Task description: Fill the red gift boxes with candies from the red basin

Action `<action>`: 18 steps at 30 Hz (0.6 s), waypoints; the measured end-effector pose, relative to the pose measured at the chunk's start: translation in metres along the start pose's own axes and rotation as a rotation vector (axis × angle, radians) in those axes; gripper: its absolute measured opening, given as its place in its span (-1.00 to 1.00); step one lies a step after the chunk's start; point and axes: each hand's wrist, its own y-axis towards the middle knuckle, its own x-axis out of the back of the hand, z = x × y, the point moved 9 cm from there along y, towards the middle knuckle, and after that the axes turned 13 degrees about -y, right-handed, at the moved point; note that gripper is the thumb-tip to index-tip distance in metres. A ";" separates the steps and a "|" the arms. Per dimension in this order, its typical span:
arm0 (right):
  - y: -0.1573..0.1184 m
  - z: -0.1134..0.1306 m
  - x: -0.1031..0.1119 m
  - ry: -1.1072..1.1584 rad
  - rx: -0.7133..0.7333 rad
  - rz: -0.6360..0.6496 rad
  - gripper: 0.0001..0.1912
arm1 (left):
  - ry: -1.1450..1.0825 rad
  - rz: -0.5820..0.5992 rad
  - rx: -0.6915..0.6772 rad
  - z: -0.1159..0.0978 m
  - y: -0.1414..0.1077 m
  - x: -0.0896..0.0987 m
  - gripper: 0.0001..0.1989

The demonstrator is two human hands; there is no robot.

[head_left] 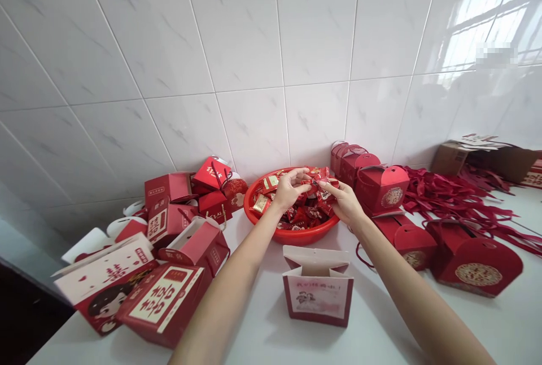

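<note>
With both my hands (290, 189) (345, 201) pinching red-wrapped sweets, fingers partly curled and thumbs pressed in, I work over a red bowl (305, 236) heaped with more of them. Just in front, an open paper box (318, 297) stands upright on the white table (262, 325), flanked by red boxes (169, 303) on the left and red ribbons (457, 198) on the right by the tiled wall (249, 32).

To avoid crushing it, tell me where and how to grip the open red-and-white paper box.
Pinch the open paper box low, front and back walls, probably from the right: it stands upright, its sides folding inward near the top.
</note>
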 end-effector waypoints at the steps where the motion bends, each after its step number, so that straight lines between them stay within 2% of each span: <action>1: -0.001 0.001 0.001 0.008 0.006 -0.014 -0.58 | 0.015 0.011 0.015 0.001 0.000 -0.001 -0.58; 5: -0.004 0.002 0.000 0.038 0.007 -0.043 -0.57 | 0.123 0.079 0.059 0.005 -0.001 -0.009 -0.64; 11: -0.005 0.004 -0.003 0.050 0.014 -0.050 -0.53 | 0.101 0.074 0.058 0.002 -0.001 -0.008 -0.61; 14: -0.003 0.003 0.000 0.063 0.020 -0.076 -0.49 | 0.106 0.037 0.092 0.001 -0.005 0.003 -0.60; 18: 0.000 0.000 0.003 0.057 0.026 -0.107 -0.47 | 0.258 -0.027 0.119 -0.003 -0.018 0.029 -0.71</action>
